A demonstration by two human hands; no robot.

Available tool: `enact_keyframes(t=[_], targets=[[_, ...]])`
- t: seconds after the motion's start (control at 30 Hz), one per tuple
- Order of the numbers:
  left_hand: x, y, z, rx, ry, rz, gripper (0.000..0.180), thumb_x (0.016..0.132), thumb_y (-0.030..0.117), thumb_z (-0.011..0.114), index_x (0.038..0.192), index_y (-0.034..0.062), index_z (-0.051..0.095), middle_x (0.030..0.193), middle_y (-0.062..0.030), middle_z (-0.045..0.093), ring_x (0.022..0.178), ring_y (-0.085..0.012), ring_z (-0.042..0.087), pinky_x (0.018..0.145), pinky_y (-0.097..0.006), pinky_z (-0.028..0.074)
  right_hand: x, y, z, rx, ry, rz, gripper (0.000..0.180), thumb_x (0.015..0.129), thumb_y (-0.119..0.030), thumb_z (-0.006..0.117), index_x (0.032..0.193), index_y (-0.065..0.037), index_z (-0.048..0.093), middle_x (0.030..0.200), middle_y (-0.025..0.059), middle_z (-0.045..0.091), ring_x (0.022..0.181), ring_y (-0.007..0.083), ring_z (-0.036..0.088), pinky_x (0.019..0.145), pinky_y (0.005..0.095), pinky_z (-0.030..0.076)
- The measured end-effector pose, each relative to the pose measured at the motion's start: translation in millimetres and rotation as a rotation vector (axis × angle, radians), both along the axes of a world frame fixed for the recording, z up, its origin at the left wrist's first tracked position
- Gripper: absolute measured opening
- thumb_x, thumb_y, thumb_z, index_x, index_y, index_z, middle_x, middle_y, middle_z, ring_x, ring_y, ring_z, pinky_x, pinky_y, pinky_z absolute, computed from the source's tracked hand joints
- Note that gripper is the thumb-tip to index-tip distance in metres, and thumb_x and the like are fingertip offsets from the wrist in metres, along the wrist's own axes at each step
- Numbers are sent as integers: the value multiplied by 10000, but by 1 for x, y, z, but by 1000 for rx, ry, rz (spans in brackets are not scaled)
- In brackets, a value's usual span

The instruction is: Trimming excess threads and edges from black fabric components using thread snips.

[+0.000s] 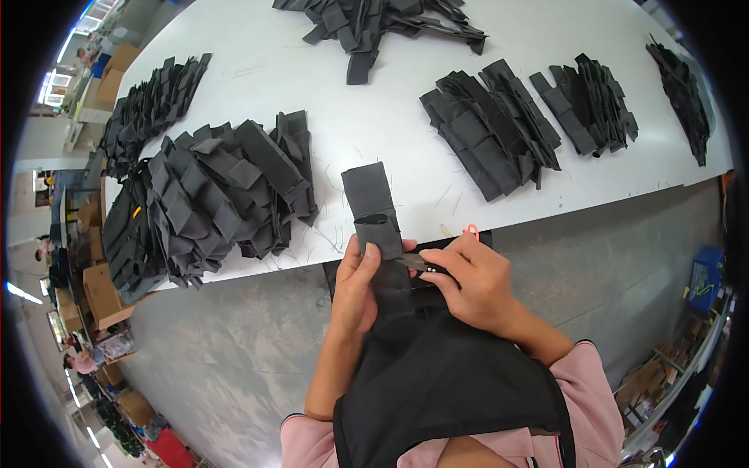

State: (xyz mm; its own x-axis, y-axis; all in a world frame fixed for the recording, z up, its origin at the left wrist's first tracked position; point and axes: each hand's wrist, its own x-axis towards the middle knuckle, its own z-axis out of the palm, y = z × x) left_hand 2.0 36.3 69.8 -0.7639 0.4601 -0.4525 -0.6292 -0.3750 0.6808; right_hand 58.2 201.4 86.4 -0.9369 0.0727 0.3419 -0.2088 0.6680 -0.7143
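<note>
Black apron [452,382] crosses the foreground. Above it, the left hand [356,287] pinches a black fabric strip [368,189] at the near edge of the table [363,125] — its lower end lost against dark cloth. The right hand [477,282] grips snips [413,264], handle mostly hidden — blade contact I cannot tell. The far pile [365,27] is cut off.

no lettering, number or sign i can read from where i stand — none on the dark cloth strip [370,191], none on the white table [253,86] — nor on the cardboard box [106,293].
</note>
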Motion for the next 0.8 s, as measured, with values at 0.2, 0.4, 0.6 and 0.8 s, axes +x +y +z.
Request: enact_keyframes(t=[0.2, 0.4, 0.6, 0.8], targets=[[2, 2, 0, -51, 5, 43, 270, 964, 215, 440, 1156, 26, 431, 1067, -187, 594, 866, -209, 620, 793, -329, 510, -8, -5, 6, 148, 19, 56, 283, 635, -22, 732, 904, -55, 651, 716, 50, 516, 577, 202, 526, 512, 302, 417], [1, 0, 1, -89, 8, 31, 263, 960, 224, 454, 1124, 19, 437, 1053, -181, 598, 822, -192, 628, 773, -319, 515, -2, 3, 1, 51, 34, -8, 252, 645, -80, 720, 879, -59, 627, 725, 36, 473, 571, 189, 512, 500, 291, 394], [0, 1, 3, -109, 18, 30, 255, 957, 213, 457, 1115, 14, 439, 1050, -176, 599, 825, -187, 626, 771, -312, 513, -8, 4, 0, 40, -30, 2, 257, 641, -86, 728, 879, -71, 630, 727, 40, 473, 577, 194, 509, 500, 297, 396], [1, 2, 0, -144, 70, 25, 229, 962, 178, 432, 1115, 7, 433, 1061, -190, 595, 813, -192, 627, 763, -310, 514, -8, 3, 0, 46, -49, 143, 261, 642, -59, 742, 890, -64, 658, 709, 65, 488, 585, 209, 511, 514, 305, 402]])
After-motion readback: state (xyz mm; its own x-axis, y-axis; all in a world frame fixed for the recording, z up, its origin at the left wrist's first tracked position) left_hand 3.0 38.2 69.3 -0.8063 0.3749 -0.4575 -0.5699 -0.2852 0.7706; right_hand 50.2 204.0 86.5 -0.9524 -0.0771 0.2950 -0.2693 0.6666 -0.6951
